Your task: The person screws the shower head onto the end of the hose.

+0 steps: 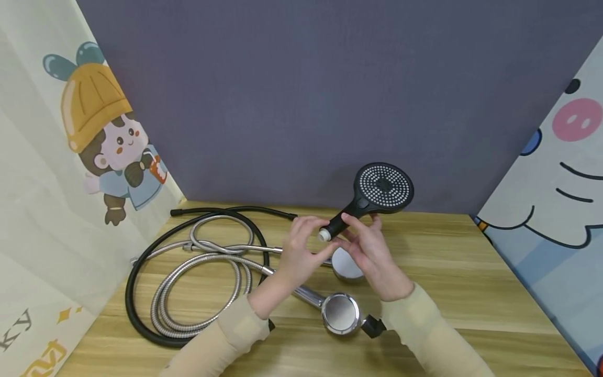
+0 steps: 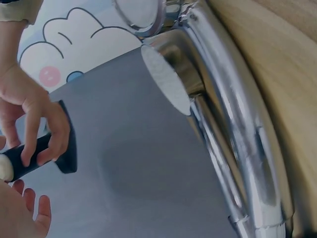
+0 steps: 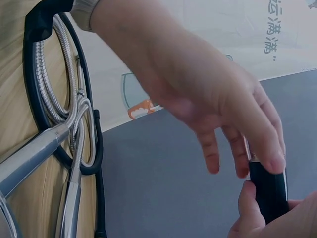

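A black shower head with a round face of pale nozzles is held up above the table, face toward me. My right hand grips its handle, thumb in front, fingers behind. At the handle's lower end a white connector shows. My left hand has thumb and fingertips on either side of that end, pinching it. In the left wrist view, the right hand curls round the handle. The left hand reaches the handle end in the right wrist view.
On the wooden table, silver metal hoses and a black hose lie coiled at left. Two chrome shower heads lie below my hands, one nearer, one farther. A black fitting sits beside the nearer one. A grey panel stands behind.
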Demonstrator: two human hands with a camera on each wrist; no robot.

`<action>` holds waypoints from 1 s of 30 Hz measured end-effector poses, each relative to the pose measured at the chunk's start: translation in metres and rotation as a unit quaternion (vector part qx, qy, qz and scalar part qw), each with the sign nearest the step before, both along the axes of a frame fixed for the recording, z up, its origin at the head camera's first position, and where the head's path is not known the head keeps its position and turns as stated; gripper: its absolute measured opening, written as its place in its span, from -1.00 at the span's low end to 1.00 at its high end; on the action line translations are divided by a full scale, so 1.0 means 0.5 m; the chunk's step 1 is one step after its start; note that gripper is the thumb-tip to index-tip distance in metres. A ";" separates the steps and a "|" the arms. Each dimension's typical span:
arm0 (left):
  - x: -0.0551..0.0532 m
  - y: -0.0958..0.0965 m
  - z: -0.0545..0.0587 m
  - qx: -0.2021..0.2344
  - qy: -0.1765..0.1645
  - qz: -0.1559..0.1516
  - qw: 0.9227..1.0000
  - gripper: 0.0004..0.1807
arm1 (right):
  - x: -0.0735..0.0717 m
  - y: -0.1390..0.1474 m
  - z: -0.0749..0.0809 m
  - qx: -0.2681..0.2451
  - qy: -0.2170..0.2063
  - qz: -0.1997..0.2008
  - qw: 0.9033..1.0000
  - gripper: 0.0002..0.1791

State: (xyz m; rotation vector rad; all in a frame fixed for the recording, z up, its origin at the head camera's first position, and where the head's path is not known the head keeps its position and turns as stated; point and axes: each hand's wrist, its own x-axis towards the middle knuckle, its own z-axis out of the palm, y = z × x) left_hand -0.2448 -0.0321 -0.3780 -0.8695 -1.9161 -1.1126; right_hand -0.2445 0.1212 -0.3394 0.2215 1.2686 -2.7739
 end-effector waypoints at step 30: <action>-0.166 -0.160 0.008 -0.169 -0.175 -0.054 0.968 -0.43 | -0.007 0.071 -0.007 0.022 -0.049 -0.018 0.998 -0.04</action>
